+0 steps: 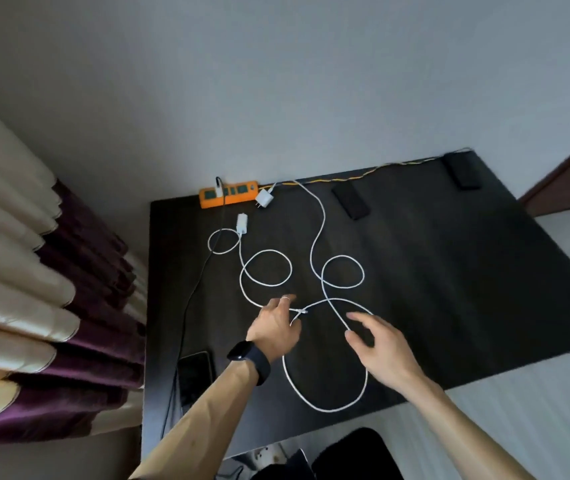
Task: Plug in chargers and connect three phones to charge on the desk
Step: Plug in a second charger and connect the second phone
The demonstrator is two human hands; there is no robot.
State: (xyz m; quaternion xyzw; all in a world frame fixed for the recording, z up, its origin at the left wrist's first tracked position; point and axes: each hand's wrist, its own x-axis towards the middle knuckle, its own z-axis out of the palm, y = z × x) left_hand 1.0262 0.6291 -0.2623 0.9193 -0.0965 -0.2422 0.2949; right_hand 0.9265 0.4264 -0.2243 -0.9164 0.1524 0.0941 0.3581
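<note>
An orange power strip (229,195) lies at the desk's back left edge, with one plug in it; a black cable (190,299) runs from that plug toward a phone (195,375) at the near left. Two white chargers (264,198) (242,223) lie loose beside the strip. Their white cables (325,408) loop across the dark desk (449,289). Two more phones (350,200) (462,171) lie along the back. My left hand (276,329), wearing a black watch, pinches a white cable near its connector end (302,311). My right hand (377,344) hovers with spread fingers over the large loop.
Cream and purple curtains (34,271) hang close to the desk's left side. A yellow cord (380,168) runs along the back edge by the wall. A dark chair seat (345,455) sits below the near edge. Pale floor shows to the right.
</note>
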